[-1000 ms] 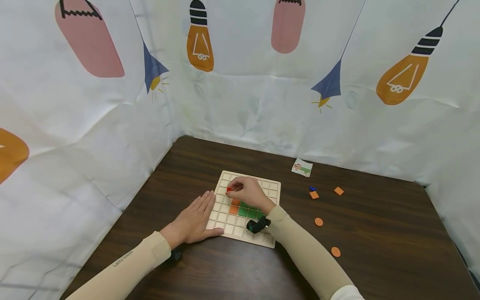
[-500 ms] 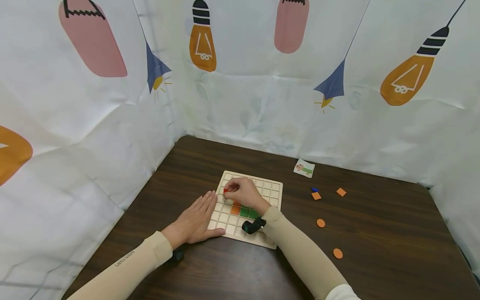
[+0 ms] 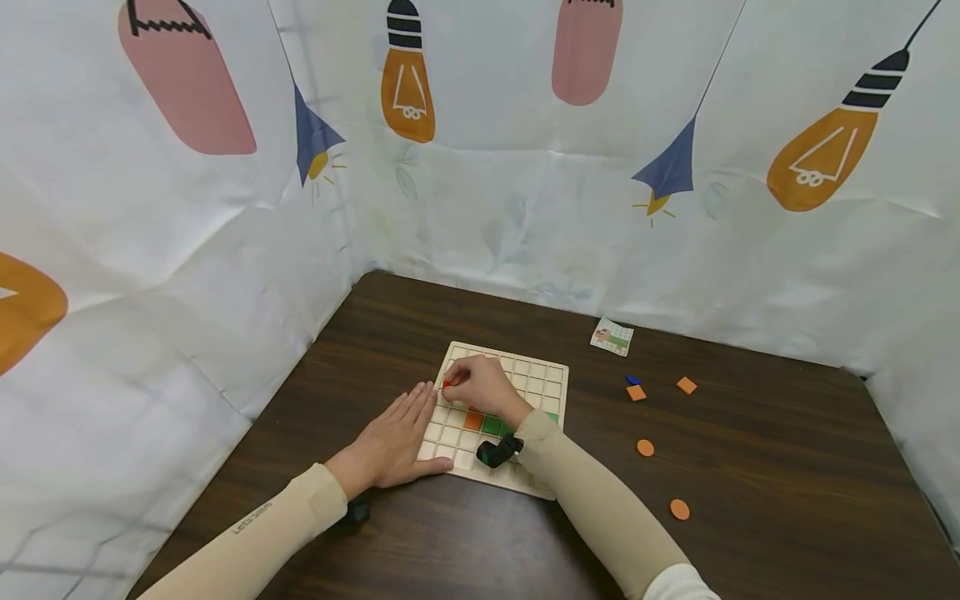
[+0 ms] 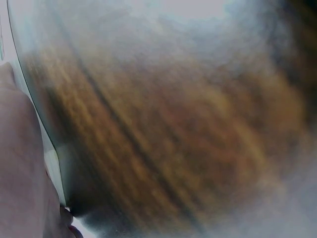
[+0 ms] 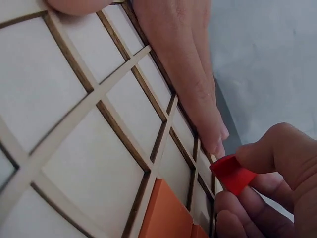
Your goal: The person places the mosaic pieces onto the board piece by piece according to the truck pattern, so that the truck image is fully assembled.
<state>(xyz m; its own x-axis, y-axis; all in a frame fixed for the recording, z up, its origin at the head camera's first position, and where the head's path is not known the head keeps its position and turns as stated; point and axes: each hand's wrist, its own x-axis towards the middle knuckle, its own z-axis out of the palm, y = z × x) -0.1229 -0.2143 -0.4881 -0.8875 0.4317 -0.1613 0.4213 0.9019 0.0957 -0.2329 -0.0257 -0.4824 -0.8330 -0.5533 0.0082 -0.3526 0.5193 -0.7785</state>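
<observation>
A pale wooden grid board (image 3: 448,435) lies on the table, with orange squares (image 3: 473,420) and green squares (image 3: 492,426) set in some of its cells. My left hand (image 3: 390,442) lies flat along the board's left edge, fingers straight and thumb at the near corner. Between thumb and fingers, my right hand (image 3: 486,388) pinches a small flat red piece (image 5: 233,174) over the upper left cells. The right wrist view shows that piece tilted, close to the left fingertips (image 5: 213,141). Part of the green row is hidden by the right forearm.
Right of the board lie two orange diamonds (image 3: 636,392), a blue piece (image 3: 633,380) and two orange discs (image 3: 645,448) on the dark wood table (image 3: 780,467). A printed pattern card (image 3: 612,337) sits near the back edge. A lamp-printed curtain (image 3: 480,208) hangs behind.
My right hand has moved slightly left across the board with the red piece, towards the left edge. The left hand stays in place on the board.
</observation>
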